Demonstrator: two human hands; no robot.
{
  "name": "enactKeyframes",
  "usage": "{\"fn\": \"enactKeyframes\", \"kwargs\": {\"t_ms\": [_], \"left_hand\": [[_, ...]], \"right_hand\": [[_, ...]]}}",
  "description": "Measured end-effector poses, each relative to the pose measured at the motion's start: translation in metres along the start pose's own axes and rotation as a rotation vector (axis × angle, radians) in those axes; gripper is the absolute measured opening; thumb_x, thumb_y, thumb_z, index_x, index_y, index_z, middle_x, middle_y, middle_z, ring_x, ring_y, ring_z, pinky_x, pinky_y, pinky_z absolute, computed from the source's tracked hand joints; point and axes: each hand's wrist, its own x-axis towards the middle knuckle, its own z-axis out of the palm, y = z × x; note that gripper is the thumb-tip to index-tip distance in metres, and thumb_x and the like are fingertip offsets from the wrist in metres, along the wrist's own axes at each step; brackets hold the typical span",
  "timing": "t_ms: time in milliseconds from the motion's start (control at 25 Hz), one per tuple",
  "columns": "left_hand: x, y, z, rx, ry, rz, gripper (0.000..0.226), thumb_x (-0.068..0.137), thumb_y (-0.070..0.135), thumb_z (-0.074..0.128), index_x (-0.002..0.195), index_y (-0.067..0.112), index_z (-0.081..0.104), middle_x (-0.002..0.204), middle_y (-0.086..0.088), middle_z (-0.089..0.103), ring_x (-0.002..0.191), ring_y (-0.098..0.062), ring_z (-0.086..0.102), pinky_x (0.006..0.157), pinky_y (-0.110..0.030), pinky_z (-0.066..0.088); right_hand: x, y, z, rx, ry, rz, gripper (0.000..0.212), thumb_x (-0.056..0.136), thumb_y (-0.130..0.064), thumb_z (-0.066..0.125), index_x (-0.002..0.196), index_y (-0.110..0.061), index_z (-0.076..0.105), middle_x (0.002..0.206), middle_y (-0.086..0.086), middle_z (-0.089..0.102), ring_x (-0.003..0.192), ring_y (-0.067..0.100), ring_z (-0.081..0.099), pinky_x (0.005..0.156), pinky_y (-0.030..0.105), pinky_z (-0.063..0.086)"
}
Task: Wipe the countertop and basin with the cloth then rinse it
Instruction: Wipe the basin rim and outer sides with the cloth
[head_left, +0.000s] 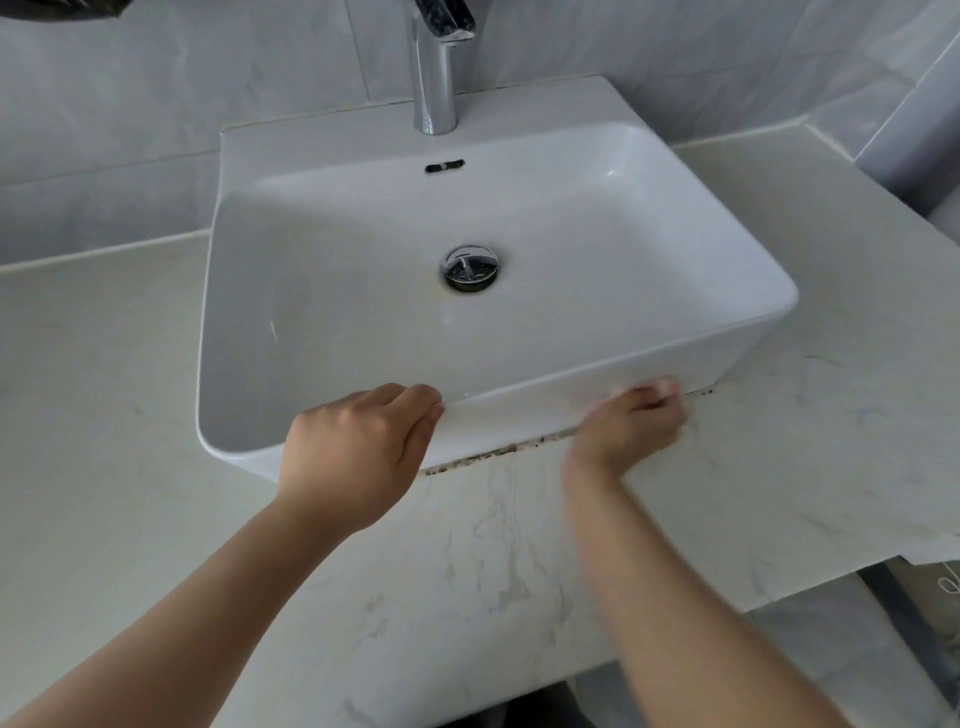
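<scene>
A white rectangular basin (363, 291) sits on a pale marble-look countertop (130, 415). My left hand (358, 452) rests on the basin's front rim, fingers curled over the edge, holding nothing that I can see. My right hand (628, 431) is blurred by motion against the basin's front outer wall, low down near the seam with the counter. A pale cloth (618, 392) seems bunched under its fingers, almost the same white as the basin and hard to make out. Dark grime (498, 452) lines the seam below the basin's front.
A chrome tap (436, 78) stands at the back of the basin, and a chrome drain plug (470, 267) sits in its floor. Grey tiled wall (156, 104) runs behind. The countertop's front edge (779, 597) cuts off at the right, with floor below.
</scene>
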Motion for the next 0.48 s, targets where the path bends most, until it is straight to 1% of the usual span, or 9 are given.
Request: {"fn": "enactKeyframes", "kwargs": {"t_ms": [80, 160, 200, 240, 280, 320, 360, 440, 480], "left_hand": [[0.001, -0.001, 0.000, -0.006, -0.002, 0.018, 0.035, 0.092, 0.034, 0.034, 0.082, 0.022, 0.066, 0.061, 0.006, 0.061, 0.047, -0.021, 0.056, 0.043, -0.015, 0.021], [0.001, -0.002, -0.002, -0.033, 0.005, 0.042, 0.034, 0.091, 0.034, 0.035, 0.087, 0.022, 0.066, 0.061, 0.006, 0.063, 0.047, -0.023, 0.057, 0.043, -0.016, 0.024], [-0.001, -0.003, -0.004, -0.064, 0.014, 0.037, 0.035, 0.090, 0.035, 0.034, 0.091, 0.022, 0.066, 0.063, 0.007, 0.065, 0.047, -0.024, 0.058, 0.042, -0.017, 0.028], [-0.002, -0.006, -0.006, -0.096, 0.024, 0.005, 0.036, 0.090, 0.036, 0.033, 0.095, 0.022, 0.066, 0.064, 0.006, 0.066, 0.047, -0.025, 0.059, 0.043, -0.019, 0.031], [-0.005, -0.011, -0.008, -0.107, 0.027, -0.047, 0.038, 0.089, 0.038, 0.032, 0.094, 0.022, 0.065, 0.064, 0.006, 0.066, 0.047, -0.026, 0.059, 0.045, -0.019, 0.032], [-0.008, -0.017, -0.010, -0.092, 0.032, -0.086, 0.039, 0.089, 0.040, 0.031, 0.088, 0.020, 0.065, 0.060, 0.005, 0.064, 0.045, -0.027, 0.057, 0.045, -0.017, 0.030], [-0.012, -0.022, -0.011, -0.061, 0.039, -0.100, 0.042, 0.090, 0.041, 0.030, 0.078, 0.018, 0.062, 0.055, 0.004, 0.060, 0.042, -0.027, 0.053, 0.045, -0.014, 0.025], [-0.015, -0.031, -0.013, -0.015, 0.027, -0.080, 0.045, 0.091, 0.040, 0.029, 0.065, 0.015, 0.056, 0.048, 0.002, 0.051, 0.037, -0.024, 0.045, 0.046, -0.011, 0.017], [-0.015, -0.032, -0.013, -0.009, 0.013, -0.070, 0.046, 0.091, 0.040, 0.030, 0.063, 0.015, 0.055, 0.047, 0.002, 0.049, 0.037, -0.023, 0.044, 0.045, -0.011, 0.016]], "right_hand": [[-0.074, 0.007, -0.012, 0.150, -0.253, 0.012, 0.017, 0.083, -0.014, 0.033, 0.072, -0.014, 0.045, 0.071, 0.011, 0.052, 0.062, 0.023, 0.052, 0.061, 0.038, 0.046], [-0.129, 0.002, -0.028, 0.166, -0.450, 0.092, 0.016, 0.080, -0.001, 0.039, 0.074, -0.013, 0.047, 0.072, 0.004, 0.053, 0.062, 0.008, 0.052, 0.061, 0.024, 0.047], [-0.141, 0.004, -0.031, 0.165, -0.518, 0.154, 0.018, 0.079, 0.005, 0.041, 0.073, -0.010, 0.049, 0.069, 0.004, 0.055, 0.058, 0.008, 0.053, 0.058, 0.024, 0.048], [-0.140, 0.000, -0.032, 0.184, -0.546, 0.226, 0.021, 0.079, 0.008, 0.040, 0.071, -0.010, 0.048, 0.062, 0.004, 0.054, 0.052, 0.013, 0.052, 0.051, 0.027, 0.047], [-0.126, -0.003, -0.030, 0.223, -0.513, 0.267, 0.025, 0.081, 0.005, 0.039, 0.067, -0.015, 0.046, 0.055, 0.007, 0.050, 0.045, 0.019, 0.048, 0.043, 0.028, 0.046], [-0.106, -0.009, -0.027, 0.280, -0.441, 0.281, 0.027, 0.084, -0.002, 0.037, 0.066, -0.021, 0.043, 0.054, 0.010, 0.045, 0.043, 0.020, 0.043, 0.039, 0.029, 0.044], [-0.080, -0.018, -0.022, 0.342, -0.354, 0.293, 0.026, 0.087, -0.007, 0.036, 0.068, -0.023, 0.042, 0.056, 0.010, 0.042, 0.041, 0.018, 0.040, 0.038, 0.025, 0.039], [-0.039, -0.040, -0.016, 0.419, -0.204, 0.272, 0.015, 0.094, -0.011, 0.036, 0.082, -0.017, 0.042, 0.059, 0.009, 0.042, 0.036, 0.016, 0.039, 0.038, 0.017, 0.032], [-0.033, -0.044, -0.015, 0.431, -0.166, 0.241, 0.011, 0.094, -0.011, 0.038, 0.084, -0.014, 0.043, 0.059, 0.006, 0.043, 0.036, 0.013, 0.040, 0.039, 0.016, 0.032]]}}
